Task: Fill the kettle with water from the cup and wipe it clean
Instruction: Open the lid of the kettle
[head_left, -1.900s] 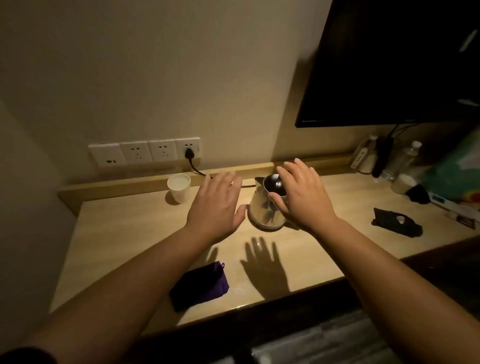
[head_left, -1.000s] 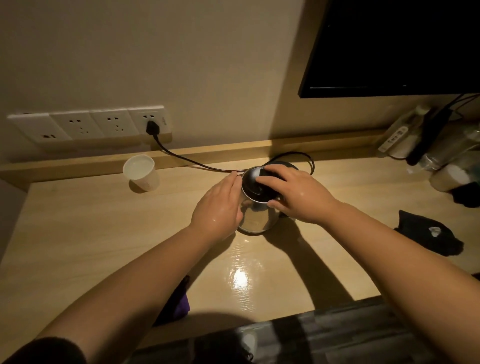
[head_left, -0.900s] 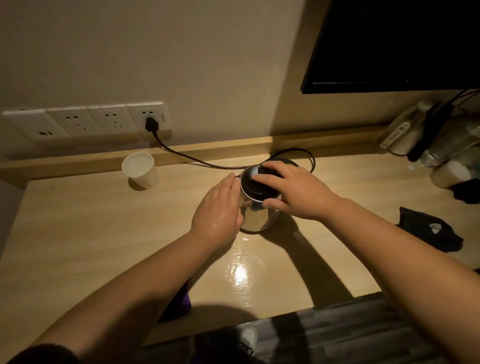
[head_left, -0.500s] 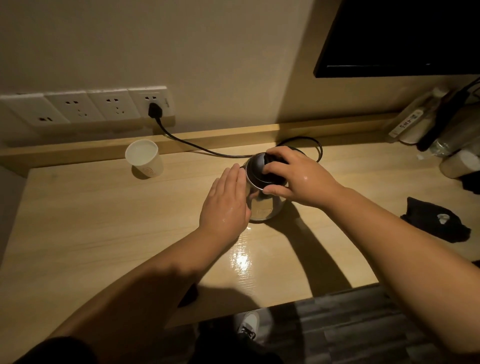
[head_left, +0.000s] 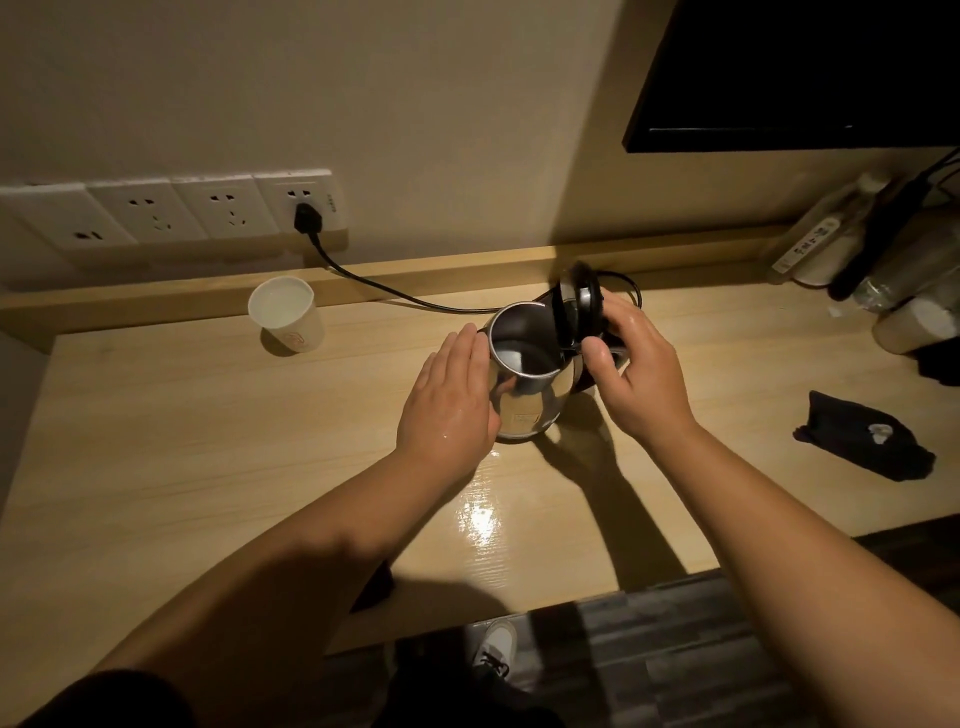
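Toward the back edge of the bench (head_left: 156, 467) stands the steel kettle (head_left: 524, 395), lid (head_left: 579, 306) raised. Left hand (head_left: 449, 405) lies flat against its side, gripping nothing; right hand (head_left: 636, 374) grasps the lid. Paper cup (head_left: 287, 314) stands near the back-left corner.

Kettle (head_left: 524, 384) lid (head_left: 579, 306) now flipped open by right hand (head_left: 636, 374).

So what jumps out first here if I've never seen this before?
The shiny metal kettle at the middle of the desk, its lid tipped open. The left hand rests flat against its side; the right hand is at the lid. A white paper cup stands back left.
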